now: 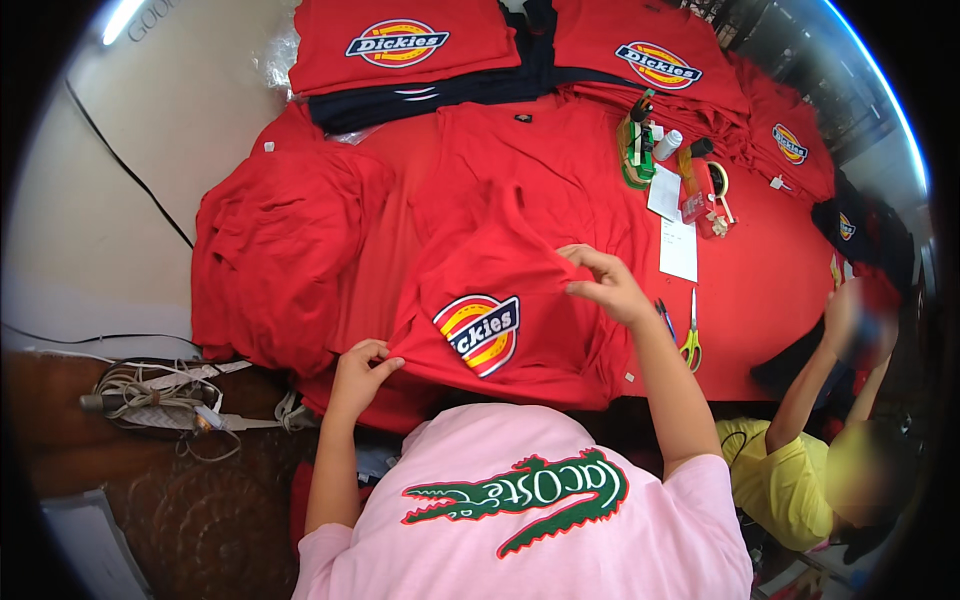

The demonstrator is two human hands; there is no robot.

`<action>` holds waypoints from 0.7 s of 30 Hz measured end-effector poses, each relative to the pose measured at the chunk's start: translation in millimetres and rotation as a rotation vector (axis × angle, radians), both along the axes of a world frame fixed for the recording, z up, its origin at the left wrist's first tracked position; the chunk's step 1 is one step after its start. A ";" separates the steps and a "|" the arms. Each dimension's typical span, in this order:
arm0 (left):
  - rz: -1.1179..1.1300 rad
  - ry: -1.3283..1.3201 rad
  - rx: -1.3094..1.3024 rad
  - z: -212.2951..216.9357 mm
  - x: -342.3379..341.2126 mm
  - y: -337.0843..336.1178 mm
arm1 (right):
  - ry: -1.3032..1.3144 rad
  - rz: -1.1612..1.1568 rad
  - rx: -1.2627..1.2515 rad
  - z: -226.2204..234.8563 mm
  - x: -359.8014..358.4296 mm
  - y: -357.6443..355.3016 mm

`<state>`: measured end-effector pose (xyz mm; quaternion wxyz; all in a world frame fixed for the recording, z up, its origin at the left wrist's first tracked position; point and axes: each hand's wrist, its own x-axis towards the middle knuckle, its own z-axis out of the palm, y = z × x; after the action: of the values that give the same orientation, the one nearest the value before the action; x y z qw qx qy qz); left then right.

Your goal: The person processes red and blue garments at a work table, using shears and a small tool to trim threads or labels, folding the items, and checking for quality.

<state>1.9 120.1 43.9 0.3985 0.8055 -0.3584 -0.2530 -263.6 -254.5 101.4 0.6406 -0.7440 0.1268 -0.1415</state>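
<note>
A red T-shirt (470,250) with a yellow, white and dark blue printed badge lies spread before me, its near part lifted and folded so the badge is partly hidden. My left hand (368,372) pinches the cloth at the near left edge, left of the badge. With thumb and fingers, my right hand (605,282) grips a raised bit of the same shirt, up and right of the badge. Between the two hands the fabric is drawn into creases. A rumpled heap of red cloth (285,250) lies just left of the shirt.
Folded red shirts (330,50) lie along the far side. Right of my work are yellow-handled scissors (691,350), white paper slips (678,248), a tape dispenser (705,205) and a green holder (635,150). Bundled cables (160,395) lie left. A person in yellow (790,470) works at right.
</note>
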 end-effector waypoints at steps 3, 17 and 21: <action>-0.003 0.255 -0.125 21.4 14.0 6.6 | -0.169 -0.034 0.143 64.5 -28.3 11.3; -0.288 0.034 -0.496 264.7 24.0 -2.4 | -0.082 -0.637 -0.590 236.3 -293.4 26.2; -0.332 -0.152 -0.462 294.8 14.3 -3.5 | -0.469 -0.652 -0.375 263.8 -339.0 53.9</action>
<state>16.3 116.6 338.8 0.4964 0.6403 -0.5624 -0.1653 -602.6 -200.7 365.2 0.4278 -0.7161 0.1782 -0.5220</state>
